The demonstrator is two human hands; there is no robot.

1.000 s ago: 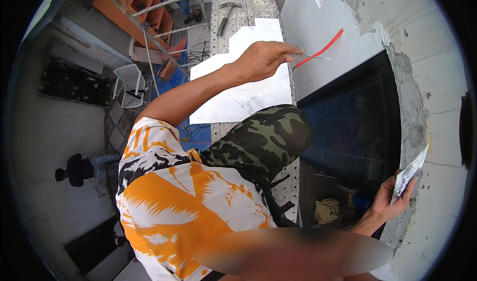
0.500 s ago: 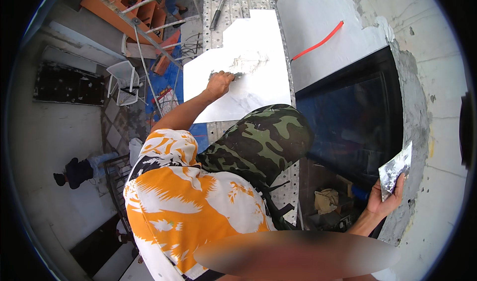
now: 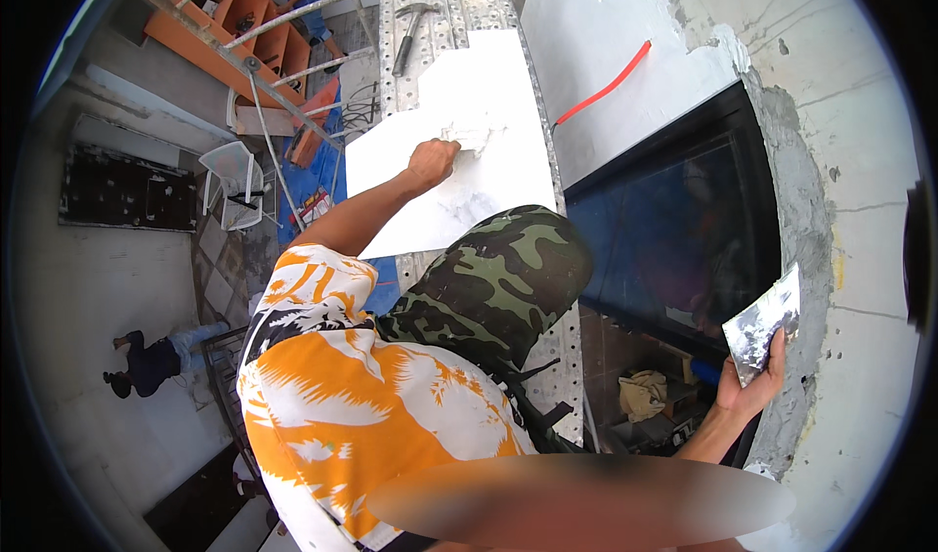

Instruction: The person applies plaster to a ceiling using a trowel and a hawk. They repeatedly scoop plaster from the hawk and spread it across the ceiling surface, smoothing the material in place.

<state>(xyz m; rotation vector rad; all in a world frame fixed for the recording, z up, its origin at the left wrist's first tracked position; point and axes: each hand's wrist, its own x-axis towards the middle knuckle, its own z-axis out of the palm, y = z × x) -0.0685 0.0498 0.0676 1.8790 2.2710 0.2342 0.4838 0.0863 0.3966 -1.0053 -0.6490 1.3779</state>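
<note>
My left fingers have advanced to the smear on the white sheet, suggesting work there; hold: cannot tell. Right of the sheet, my right fingers grip a plate.

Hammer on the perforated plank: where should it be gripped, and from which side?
I'd take the hammer by its dark grip, coming from above on the person's side and closing across the handle. It lies with its head at the far end and the grip slanting back toward the person, apart from the white sheet, so the grip looks free.
</note>
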